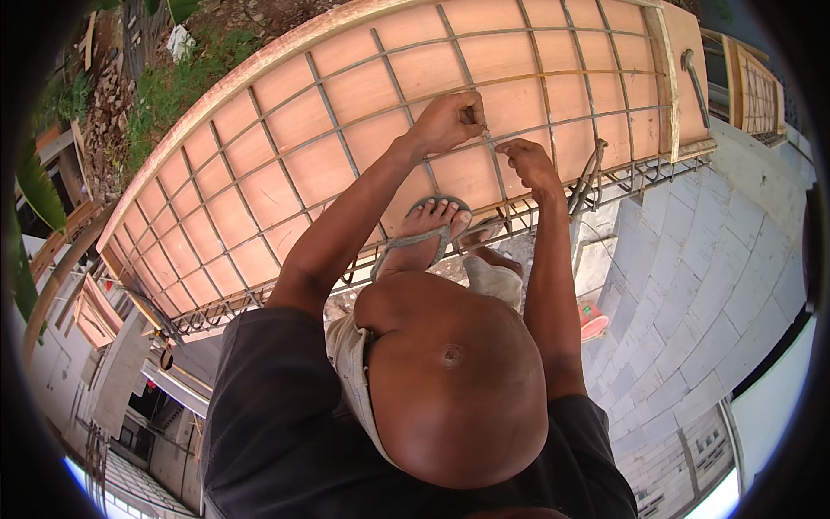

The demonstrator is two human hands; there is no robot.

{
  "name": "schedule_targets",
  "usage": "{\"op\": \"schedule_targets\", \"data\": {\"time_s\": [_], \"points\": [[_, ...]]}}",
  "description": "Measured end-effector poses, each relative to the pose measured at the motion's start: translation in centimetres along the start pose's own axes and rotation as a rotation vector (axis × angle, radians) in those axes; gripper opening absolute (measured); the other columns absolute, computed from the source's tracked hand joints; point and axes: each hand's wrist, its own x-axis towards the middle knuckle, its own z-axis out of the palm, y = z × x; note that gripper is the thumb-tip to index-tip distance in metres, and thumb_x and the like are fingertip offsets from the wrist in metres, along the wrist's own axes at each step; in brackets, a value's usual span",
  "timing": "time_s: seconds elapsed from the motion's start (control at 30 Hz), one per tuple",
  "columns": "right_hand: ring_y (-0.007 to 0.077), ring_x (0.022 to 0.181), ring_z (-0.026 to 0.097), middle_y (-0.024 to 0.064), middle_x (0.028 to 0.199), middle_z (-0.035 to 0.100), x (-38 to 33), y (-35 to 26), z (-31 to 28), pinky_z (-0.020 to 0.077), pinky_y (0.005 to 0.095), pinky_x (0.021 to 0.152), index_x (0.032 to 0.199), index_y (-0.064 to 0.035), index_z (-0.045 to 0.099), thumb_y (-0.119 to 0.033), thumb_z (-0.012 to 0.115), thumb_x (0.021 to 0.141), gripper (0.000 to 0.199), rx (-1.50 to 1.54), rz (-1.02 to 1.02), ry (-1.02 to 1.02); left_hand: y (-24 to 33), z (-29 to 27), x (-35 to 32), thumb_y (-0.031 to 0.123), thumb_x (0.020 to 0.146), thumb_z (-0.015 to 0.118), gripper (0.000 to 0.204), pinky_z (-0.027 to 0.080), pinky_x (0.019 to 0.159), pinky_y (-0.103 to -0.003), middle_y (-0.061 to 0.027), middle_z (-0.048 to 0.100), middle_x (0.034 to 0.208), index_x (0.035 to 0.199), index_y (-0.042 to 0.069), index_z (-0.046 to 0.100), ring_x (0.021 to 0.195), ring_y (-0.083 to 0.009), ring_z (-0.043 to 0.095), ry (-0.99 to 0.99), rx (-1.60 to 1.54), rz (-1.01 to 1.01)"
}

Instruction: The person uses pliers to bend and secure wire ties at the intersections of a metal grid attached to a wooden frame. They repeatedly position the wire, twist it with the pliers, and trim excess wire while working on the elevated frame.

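Observation:
A grid of steel reinforcing bars [335, 121] lies over a pinkish plywood panel [285, 186]. Over one bar crossing, my left hand [448, 123] is closed, its thumb and fingers curled together. Close to its right, my right hand [529, 164] is closed too, the index finger bent toward the same crossing. A thin piece like wire shows between the hands; what each one grips is too small to make out. Right of my right hand, a pair of long-handled pincers [590, 175] leans at the near edge of the grid.
Timber edging [668, 86] bounds the panel, and a hammer [694, 82] lies beyond it on the right. My sandalled foot [424, 233] rests at the panel's near side. Grey block paving [692, 259] drops away on the right. Plants and rubble [173, 86] lie far left.

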Motion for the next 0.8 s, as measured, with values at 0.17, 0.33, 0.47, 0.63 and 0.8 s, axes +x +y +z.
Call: {"op": "schedule_targets", "data": {"time_s": [0.17, 0.33, 0.47, 0.63, 0.8], "points": [[0.0121, 0.065, 0.053, 0.0054, 0.082, 0.066, 0.2, 0.7, 2.6, 0.0418, 0.0306, 0.055, 0.117, 0.0041, 0.077, -0.016, 0.061, 0.098, 0.031, 0.067, 0.024, 0.065, 1.5, 4.7, 1.4, 0.006, 0.089, 0.081, 0.017, 0.059, 0.073, -0.035, -0.0088, 0.077, 0.082, 0.086, 0.005, 0.065, 0.081, -0.0188, 0.077, 0.188, 0.250, -0.059], [0.0127, 0.067, 0.062, 0.0116, 0.099, 0.072, -3.4, 1.2, 4.1, 0.0494, 0.0280, 0.056, 0.134, 0.0091, 0.063, -0.008, 0.056, 0.109, 0.031, 0.653, 0.018, 0.001, 0.7, 5.9, -1.1, 0.002, 0.090, 0.080, 0.017, 0.063, 0.081, -0.033, -0.0080, 0.080, 0.095, 0.099, 0.006, 0.066, 0.095, -0.0197, 0.080, 0.284, -0.054, -0.131], [0.0150, 0.073, 0.067, 0.0136, 0.103, 0.075, -6.0, 0.0, 4.5, 0.0566, 0.0293, 0.062, 0.131, 0.0071, 0.064, -0.007, 0.058, 0.108, 0.028, 0.711, 0.007, -0.024, -2.1, 5.4, -2.1, -0.003, 0.090, 0.078, 0.021, 0.063, 0.089, -0.032, -0.0089, 0.079, 0.111, 0.106, 0.005, 0.066, 0.111, -0.0191, 0.078, 0.227, -0.121, -0.012], [0.0169, 0.077, 0.071, 0.0133, 0.103, 0.075, -6.9, -1.0, 4.7, 0.0584, 0.0311, 0.063, 0.132, 0.0048, 0.065, -0.012, 0.062, 0.105, 0.032, 0.558, 0.016, -0.025, -2.3, 5.1, -2.8, -0.006, 0.086, 0.077, 0.020, 0.063, 0.092, -0.033, -0.0078, 0.075, 0.123, 0.099, 0.004, 0.066, 0.115, -0.0224, 0.075, 0.198, 0.211, 0.194], [0.0277, 0.088, 0.072, 0.0146, 0.106, 0.072, -3.2, -0.9, 3.4, 0.0594, 0.0426, 0.081, 0.113, -0.0054, 0.077, -0.023, 0.075, 0.094, 0.026, -0.333, -0.325, 0.477, -1.5, 6.5, -2.8, -0.007, 0.086, 0.076, 0.019, 0.062, 0.091, -0.037, -0.0081, 0.070, 0.122, 0.096, 0.003, 0.064, 0.111, -0.0266, 0.075, 0.242, 0.298, 0.265]]}}
